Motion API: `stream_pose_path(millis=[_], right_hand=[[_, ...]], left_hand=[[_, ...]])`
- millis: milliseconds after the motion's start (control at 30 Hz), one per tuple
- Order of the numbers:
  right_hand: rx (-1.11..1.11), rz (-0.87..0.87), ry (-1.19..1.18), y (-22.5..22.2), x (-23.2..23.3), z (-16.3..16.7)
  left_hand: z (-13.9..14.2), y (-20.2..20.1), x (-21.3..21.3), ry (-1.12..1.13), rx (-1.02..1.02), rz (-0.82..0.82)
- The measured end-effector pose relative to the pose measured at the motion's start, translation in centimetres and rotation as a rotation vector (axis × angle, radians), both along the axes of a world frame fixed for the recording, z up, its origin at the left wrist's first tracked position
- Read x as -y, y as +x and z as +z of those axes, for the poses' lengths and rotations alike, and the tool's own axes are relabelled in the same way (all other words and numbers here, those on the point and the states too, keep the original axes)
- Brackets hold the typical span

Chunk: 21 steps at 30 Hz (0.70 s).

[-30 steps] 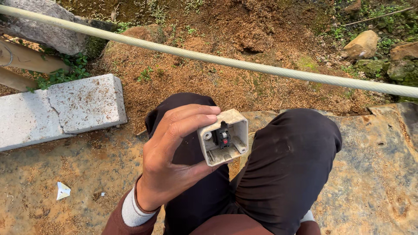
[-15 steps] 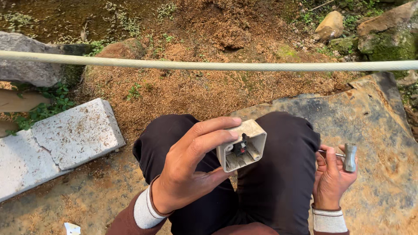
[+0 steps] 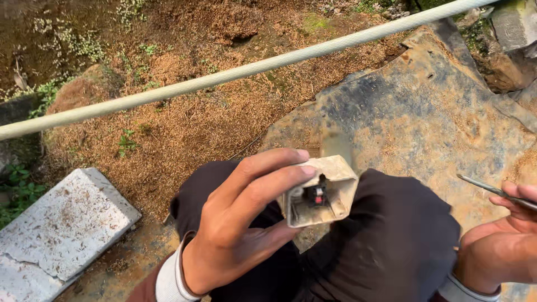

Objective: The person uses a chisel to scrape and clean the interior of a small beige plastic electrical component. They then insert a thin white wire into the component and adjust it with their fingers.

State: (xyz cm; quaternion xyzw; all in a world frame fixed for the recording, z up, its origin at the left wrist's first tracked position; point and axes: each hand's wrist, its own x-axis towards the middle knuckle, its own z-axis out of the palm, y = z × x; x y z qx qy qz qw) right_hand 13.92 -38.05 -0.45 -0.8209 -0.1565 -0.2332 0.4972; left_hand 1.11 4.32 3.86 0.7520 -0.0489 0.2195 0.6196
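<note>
- Clasped in the left hand (image 3: pixel 238 223) is a small, dirty beige plastic box (image 3: pixel 321 193), open face turned up toward the camera, with a black and red part inside; fingers (image 3: pixel 268 179) wrap its left side and top edge, thumb beneath.
- Box sits above the knees, over dark trousers (image 3: pixel 391 240).
- Right hand (image 3: pixel 498 251), at the frame's right edge, pinches a thin grey metal tool (image 3: pixel 492 191) between fingertips, well apart from the box.
- Pale, long pipe (image 3: pixel 224 75) crosses overhead.
- Cracked grey concrete slab (image 3: pixel 61 229) lies at the left on sawdust-strewn ground (image 3: pixel 196 123).
</note>
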Motion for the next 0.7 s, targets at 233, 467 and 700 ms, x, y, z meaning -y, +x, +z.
stream_pose_path(millis=[233,467,700], right_hand=[[0.125,0.097,0.317,-0.6,-4.6,-0.1],[-0.093,0.603,0.203,-0.9,-5.0,4.5],[-0.579,0.873,-0.114,0.8,0.8,9.4]], left_hand=[[1.3,-0.4,3.1,-0.019,0.029,0.049],[-0.1,2.2,7.6,0.199,-0.034,0.012],[-0.3,5.6,11.2,0.406,-0.041,-0.072]])
